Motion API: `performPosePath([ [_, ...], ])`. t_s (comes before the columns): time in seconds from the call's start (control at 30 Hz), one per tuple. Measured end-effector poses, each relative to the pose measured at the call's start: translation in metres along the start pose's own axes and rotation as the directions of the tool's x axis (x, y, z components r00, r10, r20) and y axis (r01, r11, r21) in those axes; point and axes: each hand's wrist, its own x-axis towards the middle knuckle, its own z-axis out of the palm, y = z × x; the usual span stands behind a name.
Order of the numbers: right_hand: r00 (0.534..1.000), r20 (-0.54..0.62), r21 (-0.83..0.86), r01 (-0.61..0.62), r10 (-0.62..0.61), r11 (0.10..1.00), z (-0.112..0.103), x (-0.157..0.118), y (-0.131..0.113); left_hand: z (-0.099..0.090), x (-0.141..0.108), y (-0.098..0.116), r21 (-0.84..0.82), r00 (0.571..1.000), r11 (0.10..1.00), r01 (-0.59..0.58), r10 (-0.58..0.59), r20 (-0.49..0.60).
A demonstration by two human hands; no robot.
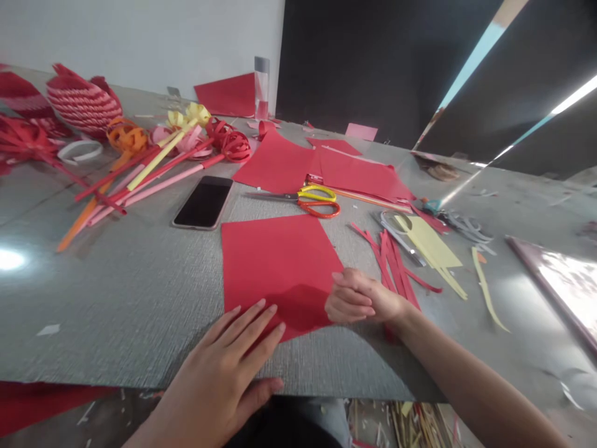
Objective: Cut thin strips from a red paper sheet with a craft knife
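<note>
A red paper sheet (275, 261) lies flat on the grey table in front of me. My left hand (233, 361) rests with spread fingers on the sheet's lower left edge, holding nothing. At the sheet's right edge, my right hand (357, 297) is closed, its fingers curled in; what it holds, if anything, is hidden. Scissors with yellow and orange handles (317, 200) lie just above the sheet. Red paper strips (396, 267) are beside and partly behind my right hand. A black phone (204, 203) lies to the upper left of the sheet.
Paper flowers on rolled stems (158, 155) lie at the left, near a woven red piece (84, 102). More red sheets (359, 171) and a clear bottle (262, 90) are farther back. Yellow paper (431, 239) and a framed panel (559, 280) are at the right.
</note>
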Motion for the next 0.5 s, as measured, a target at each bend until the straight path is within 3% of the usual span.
performPosePath([
  [0.2, 1.000, 0.004, -0.045, 0.021, -0.020, 0.999, 0.000, 0.000, 0.001, -0.001, 0.014, -0.006, -0.089, 0.999, 0.996, 0.017, -0.013, 0.050],
  [0.33, 0.996, -0.031, -0.116, 0.078, -0.082, 0.990, 0.001, 0.001, 0.002, 0.000, 0.013, -0.006, -0.068, 0.999, 0.998, 0.006, -0.003, 0.049],
  [0.5, 0.996, 0.015, -0.147, 0.088, -0.087, 0.985, 0.001, 0.001, 0.003, 0.000, 0.012, -0.005, -0.045, 0.998, 0.999, 0.011, -0.008, 0.056],
])
